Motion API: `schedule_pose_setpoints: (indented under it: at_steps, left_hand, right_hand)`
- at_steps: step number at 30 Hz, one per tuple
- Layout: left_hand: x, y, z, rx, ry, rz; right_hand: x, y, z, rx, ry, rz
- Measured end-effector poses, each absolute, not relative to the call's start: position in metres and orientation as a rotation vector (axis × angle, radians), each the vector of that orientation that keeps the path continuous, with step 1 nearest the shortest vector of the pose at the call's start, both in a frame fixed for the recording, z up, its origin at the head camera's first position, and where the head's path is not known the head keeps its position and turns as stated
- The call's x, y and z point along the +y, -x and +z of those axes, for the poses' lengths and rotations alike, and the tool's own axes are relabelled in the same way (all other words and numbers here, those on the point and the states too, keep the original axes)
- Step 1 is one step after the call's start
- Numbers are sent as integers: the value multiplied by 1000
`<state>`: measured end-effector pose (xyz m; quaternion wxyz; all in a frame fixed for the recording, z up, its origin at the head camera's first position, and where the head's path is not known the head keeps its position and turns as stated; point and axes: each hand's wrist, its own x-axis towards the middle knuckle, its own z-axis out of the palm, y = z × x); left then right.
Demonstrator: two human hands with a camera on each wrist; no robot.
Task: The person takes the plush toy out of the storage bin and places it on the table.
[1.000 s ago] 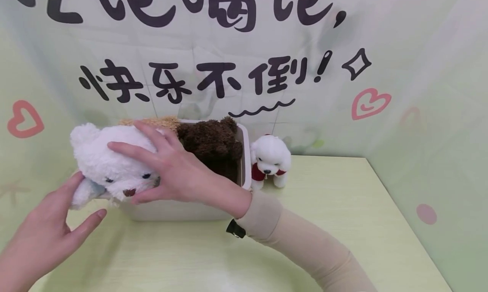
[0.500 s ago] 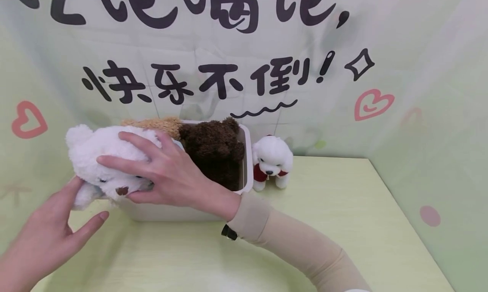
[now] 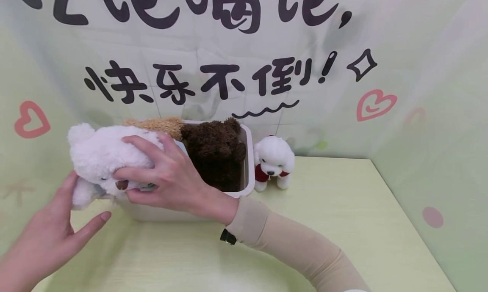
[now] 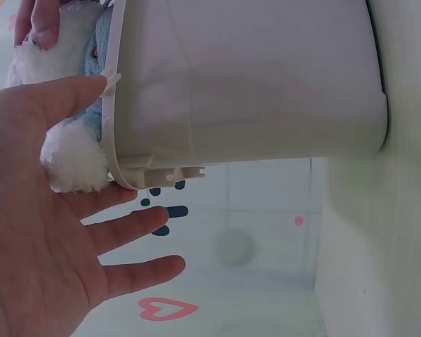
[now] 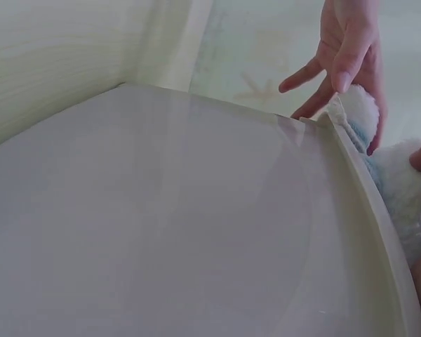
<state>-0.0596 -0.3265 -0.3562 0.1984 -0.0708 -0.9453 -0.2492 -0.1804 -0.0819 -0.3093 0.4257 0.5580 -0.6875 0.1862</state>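
A white teddy bear (image 3: 103,152) lies over the left end of a pale storage box (image 3: 249,161), face toward the front. My right hand (image 3: 171,177) grips the side of its head, fingers over the crown and near the brown nose. My left hand (image 3: 49,232) is at the box's left end, touching the bear's white paw (image 4: 74,158) with spread fingers. In the left wrist view its thumb rests near the box rim (image 4: 112,133). Blue cloth (image 4: 95,56) on the bear shows there; most of its body is hidden.
Inside the box are a dark brown plush (image 3: 213,139) and a tan plush (image 3: 164,125) behind the bear. A white toy dog (image 3: 275,154) in red stands right of the box on the table (image 3: 343,207). A printed backdrop (image 3: 228,42) rises behind.
The bear's head has shifted slightly left and turned downward under my right hand. That hand's fingers have moved closer to the nose. My left hand has barely moved.
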Motion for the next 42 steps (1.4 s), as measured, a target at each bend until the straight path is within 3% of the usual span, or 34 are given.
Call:
schedule_pose_setpoints:
  at_steps: [28, 42]
  left_hand:
    - [-325, 52, -360, -2720, 62, -763]
    - [-328, 58, -365, -2630, 303, -572]
  right_hand:
    - [-79, 182, -291, -1617, -1337, 507]
    - [-53, 193, -265, -1528, -1247, 696]
